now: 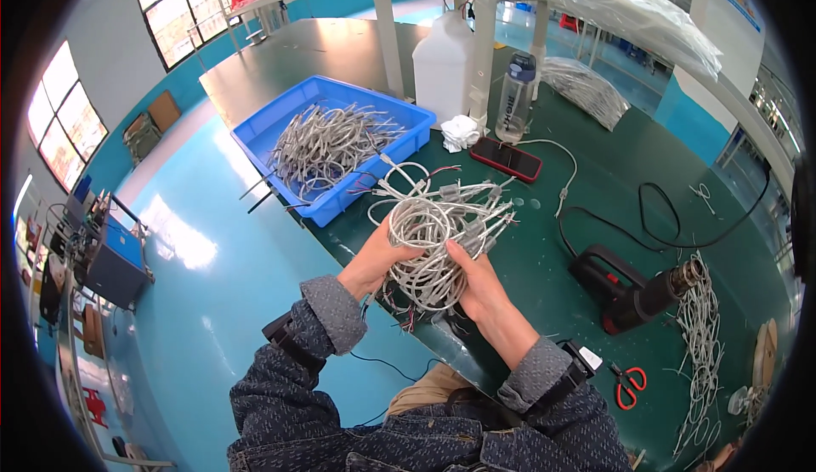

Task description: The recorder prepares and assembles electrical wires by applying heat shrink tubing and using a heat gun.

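A bundle of coiled grey-white cables is gathered between my two hands, above the near edge of the green table. My left hand grips its left side, and my right hand closes on its right side with the thumb on top. Grey sleeves and bare wire ends stick out of the bundle at the right, and some thin coloured wires hang below it. Most of my fingers are hidden under the coils. Just beyond, a blue tray holds a heap of similar cables.
On the green table lie a black heat gun, red-handled scissors, a red-cased phone and more cables at the right. A water bottle and a white jug stand by the shelf posts.
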`<state>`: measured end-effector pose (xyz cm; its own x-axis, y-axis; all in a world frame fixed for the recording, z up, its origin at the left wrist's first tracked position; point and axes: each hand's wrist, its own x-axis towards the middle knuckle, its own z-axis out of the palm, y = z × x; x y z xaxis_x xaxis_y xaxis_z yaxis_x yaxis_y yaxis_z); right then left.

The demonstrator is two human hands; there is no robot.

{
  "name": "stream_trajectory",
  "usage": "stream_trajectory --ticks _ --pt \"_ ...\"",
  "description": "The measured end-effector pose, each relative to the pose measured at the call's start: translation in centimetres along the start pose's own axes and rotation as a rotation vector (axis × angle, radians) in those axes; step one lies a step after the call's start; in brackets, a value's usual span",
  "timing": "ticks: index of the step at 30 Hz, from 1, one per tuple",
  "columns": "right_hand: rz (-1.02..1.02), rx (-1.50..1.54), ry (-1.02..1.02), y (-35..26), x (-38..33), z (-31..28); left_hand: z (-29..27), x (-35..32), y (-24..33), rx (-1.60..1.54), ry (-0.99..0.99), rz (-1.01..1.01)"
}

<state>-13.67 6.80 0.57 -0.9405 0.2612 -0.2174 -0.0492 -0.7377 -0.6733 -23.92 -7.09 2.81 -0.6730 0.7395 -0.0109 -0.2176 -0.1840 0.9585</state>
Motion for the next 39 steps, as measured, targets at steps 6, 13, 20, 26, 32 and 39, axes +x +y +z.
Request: stream_trajectory --ticks 6,13,20,26,32,39 --pt "-0.02 -0.034 -0.097 -1.4 -0.5 0.7 -0.6 0.0 0.9 -0.084 0.075 0.082" --pt "-0.065 0.05 -0.077 -2.7 0.5 -0.6 -2.2 1.8 6.9 -0.121 0.169 0.188" --pt "-0.136 0.025 -0.028 -4.3 -0.4 -1.6 -7.5 7.5 13.5 -0.076 0.25 0.297" --pt "-0.136 -0.04 -0.001 -4.8 -1.9 -2.1 -16.0 13.2 11.9 -0.099 0.363 0.322" --pt "-0.126 -0.07 -0.005 -5.6 -2.5 -3.0 -20.5 17.7 4.0 0.494 0.661 0.476" --pt "-0.12 -0.1 -0.016 -5.5 -3.4 -3.4 -20.7 21.4 2.6 0.823 1.012 0.527"
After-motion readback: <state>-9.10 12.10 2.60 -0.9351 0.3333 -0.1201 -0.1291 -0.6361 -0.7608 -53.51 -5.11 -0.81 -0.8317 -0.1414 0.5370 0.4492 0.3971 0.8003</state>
